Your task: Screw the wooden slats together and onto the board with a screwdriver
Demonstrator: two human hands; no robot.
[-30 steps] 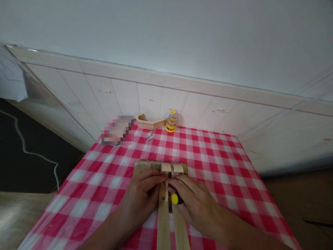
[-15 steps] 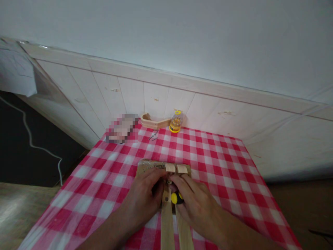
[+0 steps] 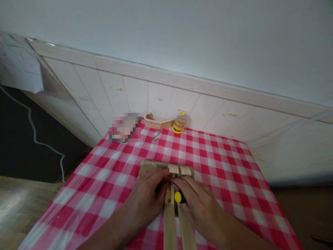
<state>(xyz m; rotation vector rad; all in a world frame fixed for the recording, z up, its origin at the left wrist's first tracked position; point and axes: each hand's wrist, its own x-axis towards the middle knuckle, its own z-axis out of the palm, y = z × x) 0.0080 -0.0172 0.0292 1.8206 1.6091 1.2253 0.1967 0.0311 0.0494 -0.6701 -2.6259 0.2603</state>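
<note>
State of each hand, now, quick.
Left hand: curled by the wooden strips; whether it holds anything cannot be told.
Right hand: holding a black-and-yellow handle.

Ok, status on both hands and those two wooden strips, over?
Left hand beside left strip, grip unclear. Right hand holding yellow-and-black handle. Both strips over the board. Right hand partly blocks view of right strip.

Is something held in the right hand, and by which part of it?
The right hand holds a yellow-and-black tool around its black part, with the yellow end left uncovered.
</note>
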